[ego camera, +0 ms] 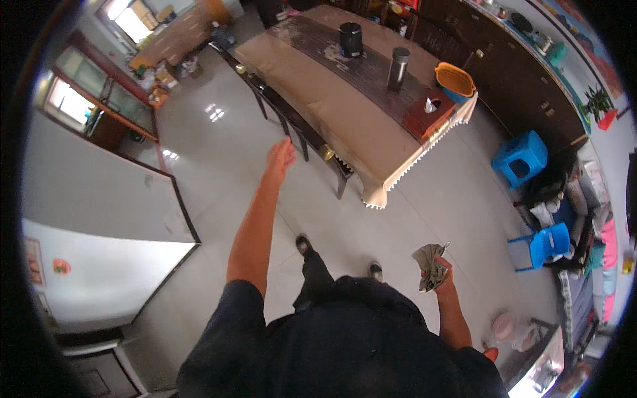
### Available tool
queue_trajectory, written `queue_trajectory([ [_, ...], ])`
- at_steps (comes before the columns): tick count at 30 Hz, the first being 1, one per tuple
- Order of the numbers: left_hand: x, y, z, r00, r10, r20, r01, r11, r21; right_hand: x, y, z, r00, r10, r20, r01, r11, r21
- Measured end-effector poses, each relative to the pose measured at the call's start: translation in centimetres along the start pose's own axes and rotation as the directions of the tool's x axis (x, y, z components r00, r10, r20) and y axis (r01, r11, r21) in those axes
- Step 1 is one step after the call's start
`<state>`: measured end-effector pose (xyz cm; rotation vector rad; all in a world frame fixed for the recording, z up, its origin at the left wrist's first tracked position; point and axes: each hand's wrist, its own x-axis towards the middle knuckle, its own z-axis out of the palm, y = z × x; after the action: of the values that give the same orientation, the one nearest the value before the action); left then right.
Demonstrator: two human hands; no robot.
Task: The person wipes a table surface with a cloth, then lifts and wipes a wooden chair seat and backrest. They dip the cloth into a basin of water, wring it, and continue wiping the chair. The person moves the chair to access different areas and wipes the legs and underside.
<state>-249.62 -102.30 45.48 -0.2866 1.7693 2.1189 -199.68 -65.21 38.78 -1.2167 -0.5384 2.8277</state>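
Observation:
My left hand (281, 157) is stretched out over the floor beside a dark wooden bench (293, 117), its fingers apart and holding nothing; whether it touches the bench I cannot tell. At the lower right my right hand (445, 276) grips a folded olive-brown cloth item (429, 264), perhaps a cap, with a small light loop at its top corner. Ahead stands a table with a beige tablecloth (343, 124). On it are a black canister (351, 40), a steel tumbler (398, 69), a red-brown tissue box (429, 117) and an orange plastic basket (455, 79).
Blue plastic stools (522, 155) and a small blue chair (547, 245) stand at the right, near a cluttered sofa (577, 293). A low wall (114, 199) runs along the left. Dark cabinets (522, 74) line the far right side. Boxes (164, 77) sit by the glass doors.

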Motion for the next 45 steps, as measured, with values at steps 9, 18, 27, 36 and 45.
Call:
queue_trajectory([
  [9, 9.4, 6.7, -2.3, 0.947, -0.145, 0.286, 0.102, 0.982, 0.159, 0.8, 9.7, 9.7, 0.955, -0.223, -0.197, 0.217, 0.975, -0.051],
  [18, 15.9, 9.2, -8.2, 0.943, -0.211, 0.257, 0.115, 0.932, 0.343, 12.0, 13.5, 22.1, 0.971, -0.134, -0.195, 0.132, 0.991, -0.023],
  [27, 20.7, 12.0, -11.2, 0.959, -0.17, 0.225, 0.093, 0.944, 0.316, 23.9, 15.7, 36.1, 0.926, -0.367, -0.089, 0.303, 0.863, -0.405],
  [36, 31.6, 13.5, -7.7, 0.979, -0.092, 0.18, 0.092, 0.996, 0.008, 29.1, 18.1, 37.2, 0.668, -0.741, -0.073, 0.4, 0.439, -0.805],
  [45, 38.9, 13.5, -6.3, 0.929, -0.193, 0.316, 0.311, 0.87, -0.382, 28.6, 18.6, 39.9, 0.656, -0.735, -0.17, 0.357, 0.501, -0.788],
])
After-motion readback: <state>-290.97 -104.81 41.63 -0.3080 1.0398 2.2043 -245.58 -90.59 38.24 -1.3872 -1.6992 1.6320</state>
